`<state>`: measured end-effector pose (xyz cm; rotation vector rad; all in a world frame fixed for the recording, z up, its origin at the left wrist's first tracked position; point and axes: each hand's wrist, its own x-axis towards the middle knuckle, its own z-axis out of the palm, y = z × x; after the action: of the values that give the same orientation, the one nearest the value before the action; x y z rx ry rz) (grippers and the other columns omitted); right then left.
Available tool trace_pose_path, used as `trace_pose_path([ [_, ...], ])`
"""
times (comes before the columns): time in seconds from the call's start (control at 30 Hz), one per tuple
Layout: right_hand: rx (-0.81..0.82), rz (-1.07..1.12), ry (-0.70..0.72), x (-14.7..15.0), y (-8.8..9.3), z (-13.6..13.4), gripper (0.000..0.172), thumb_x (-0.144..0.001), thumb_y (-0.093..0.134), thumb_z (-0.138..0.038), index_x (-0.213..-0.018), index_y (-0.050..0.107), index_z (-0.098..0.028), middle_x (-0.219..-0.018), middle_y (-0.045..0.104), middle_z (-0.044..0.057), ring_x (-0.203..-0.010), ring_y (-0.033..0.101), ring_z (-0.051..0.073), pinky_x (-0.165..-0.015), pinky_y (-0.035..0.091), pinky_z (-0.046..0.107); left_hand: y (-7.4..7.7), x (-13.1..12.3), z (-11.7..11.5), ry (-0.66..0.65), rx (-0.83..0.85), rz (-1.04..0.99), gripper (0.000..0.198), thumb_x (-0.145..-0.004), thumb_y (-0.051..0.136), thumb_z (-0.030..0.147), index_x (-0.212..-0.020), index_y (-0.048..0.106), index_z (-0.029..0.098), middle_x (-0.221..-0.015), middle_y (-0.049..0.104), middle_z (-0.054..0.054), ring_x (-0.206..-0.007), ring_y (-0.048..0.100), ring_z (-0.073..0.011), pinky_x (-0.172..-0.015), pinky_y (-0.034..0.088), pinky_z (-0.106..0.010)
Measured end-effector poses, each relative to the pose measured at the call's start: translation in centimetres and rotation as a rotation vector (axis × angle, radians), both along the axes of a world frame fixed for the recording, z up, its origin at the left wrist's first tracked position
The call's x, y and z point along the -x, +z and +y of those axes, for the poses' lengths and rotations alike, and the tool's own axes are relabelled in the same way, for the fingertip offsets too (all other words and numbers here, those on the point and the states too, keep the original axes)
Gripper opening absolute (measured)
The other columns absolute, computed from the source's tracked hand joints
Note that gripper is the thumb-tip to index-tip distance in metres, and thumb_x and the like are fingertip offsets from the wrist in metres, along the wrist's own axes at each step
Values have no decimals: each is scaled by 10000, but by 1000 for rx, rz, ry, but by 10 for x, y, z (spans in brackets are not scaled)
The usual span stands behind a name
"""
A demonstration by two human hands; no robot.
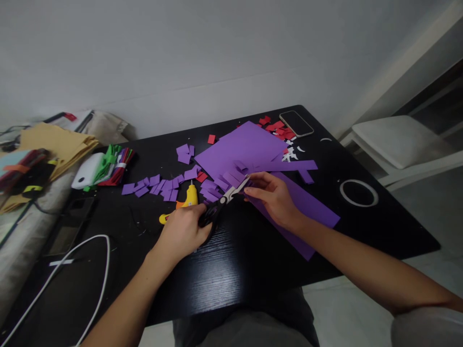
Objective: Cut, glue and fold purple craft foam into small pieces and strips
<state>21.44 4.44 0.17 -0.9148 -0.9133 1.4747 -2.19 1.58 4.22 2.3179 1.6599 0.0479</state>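
Observation:
My left hand (183,230) is wrapped around the black handles of a pair of scissors (228,195), whose blades point up and right. At the blade tips, my right hand (273,196) is closed in a pinch on a purple strip (234,178), mostly hidden behind fingers and blades. Small cut purple pieces (168,185) lie scattered to the left. Behind the hands rests a large purple sheet (238,140), and a second purple sheet (311,214) lies partly under my right forearm. A yellow glue gun (191,195) lies just beyond my left hand.
Red scraps (280,127) and white scraps (290,153) lie near a phone (296,123) at the back right. A white ring (359,193) is on the right side. Folded colored bundles (115,166) sit at the left, with a white cable (104,270) nearer me. A white chair (394,140) stands beyond the table.

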Motion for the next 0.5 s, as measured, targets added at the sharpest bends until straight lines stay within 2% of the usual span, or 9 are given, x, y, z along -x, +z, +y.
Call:
trace_pose_path([
  [0.23, 2, -11, 4, 0, -1, 1, 308, -686, 863, -222, -956, 714, -237, -954, 702, 20, -879, 680, 198, -807, 588, 386, 1, 0, 1, 12, 16, -3, 215, -877, 549, 301, -695, 579, 191, -623, 586, -51, -625, 611, -214, -601, 343, -300],
  [0.33, -1, -24, -12, -1, -3, 2, 303, -678, 867, -219, -931, 703, -246, -958, 688, 7, -895, 671, 190, -859, 573, 384, 0, 1, 1, 37, 11, -74, 251, -860, 555, 314, -640, 538, 195, -562, 525, -23, -547, 523, -172, -581, 306, -294],
  [0.5, 1, -60, -38, -1, -8, 5, 300, -663, 874, -229, -881, 669, -251, -916, 670, -12, -915, 666, 191, -904, 538, 380, -3, 1, 1, 160, -49, -294, 426, -859, 568, 470, -558, 453, 191, -494, 399, 31, -480, 339, -101, -529, 269, -255],
])
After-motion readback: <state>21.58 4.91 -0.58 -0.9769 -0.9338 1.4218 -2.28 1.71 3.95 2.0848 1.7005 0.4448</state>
